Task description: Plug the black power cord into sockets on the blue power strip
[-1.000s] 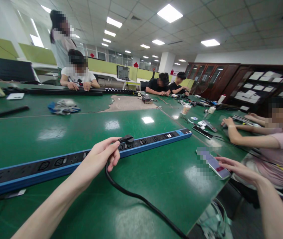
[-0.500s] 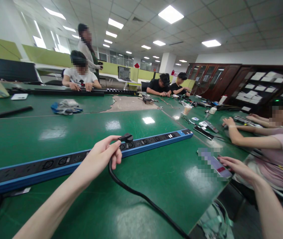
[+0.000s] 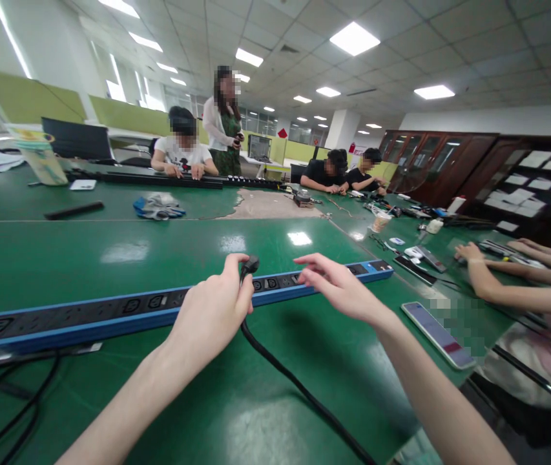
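Observation:
My left hand (image 3: 221,294) grips a black power plug (image 3: 250,265) between thumb and fingers, just above a long blue and black power strip (image 3: 159,310). From the plug a thick black cable (image 3: 294,381) runs down to the front edge. Over the right part of the strip hovers my right hand (image 3: 338,287), its fingers apart and holding nothing. The strip lies slantwise across the green table (image 3: 168,248), with several sockets facing up; my hands hide some of them. A smartphone (image 3: 437,336) lies on the table to the right of my right hand.
Blue and white gloves (image 3: 159,206) and a dark bar (image 3: 74,210) lie across the table. A plastic cup (image 3: 380,221) stands beyond the strip's right end. Loose black cables (image 3: 37,400) lie at the lower left. A co-worker's arm (image 3: 522,278) rests at the right.
My right hand has left the phone and moved left to above the strip. My left hand still holds the plug, now turned more upright. The view has swung left.

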### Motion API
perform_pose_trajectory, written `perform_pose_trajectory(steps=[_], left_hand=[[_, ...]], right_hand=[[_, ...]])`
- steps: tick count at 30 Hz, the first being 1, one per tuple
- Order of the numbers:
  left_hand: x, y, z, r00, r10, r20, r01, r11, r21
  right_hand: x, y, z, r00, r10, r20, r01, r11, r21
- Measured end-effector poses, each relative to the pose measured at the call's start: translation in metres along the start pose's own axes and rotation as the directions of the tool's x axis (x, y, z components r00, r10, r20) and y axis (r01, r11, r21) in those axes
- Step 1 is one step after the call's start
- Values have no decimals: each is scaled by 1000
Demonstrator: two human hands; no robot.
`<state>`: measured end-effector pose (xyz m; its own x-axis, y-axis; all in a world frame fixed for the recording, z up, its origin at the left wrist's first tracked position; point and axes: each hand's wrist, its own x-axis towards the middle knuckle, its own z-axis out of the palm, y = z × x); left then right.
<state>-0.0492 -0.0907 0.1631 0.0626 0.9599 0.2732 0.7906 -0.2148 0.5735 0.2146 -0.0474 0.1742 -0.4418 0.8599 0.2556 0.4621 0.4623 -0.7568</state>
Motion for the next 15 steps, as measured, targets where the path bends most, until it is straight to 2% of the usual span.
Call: perform_pose_trajectory(steps=[3, 6, 10, 13, 15], left_hand=[[-5, 1, -3, 999, 16, -36, -8, 975, 220], [-10, -4, -8, 998, 28, -60, -6, 941, 338], [-13, -14, -11, 999, 9, -50, 10, 928, 373], [-13, -16, -11, 1000, 7, -25, 4, 917, 399], [-11, -19, -17, 1000, 12, -9, -8, 927, 374]], right_hand=[[45, -19, 58, 984, 11, 180, -60, 962, 268], [84, -25, 95, 976, 43, 212, -125, 914, 385], [122, -27, 120, 954, 94, 286, -202, 904, 378], [139, -23, 131, 919, 121, 374, -266, 893, 364], [146, -19, 137, 915, 105, 390, -264, 886, 381]])
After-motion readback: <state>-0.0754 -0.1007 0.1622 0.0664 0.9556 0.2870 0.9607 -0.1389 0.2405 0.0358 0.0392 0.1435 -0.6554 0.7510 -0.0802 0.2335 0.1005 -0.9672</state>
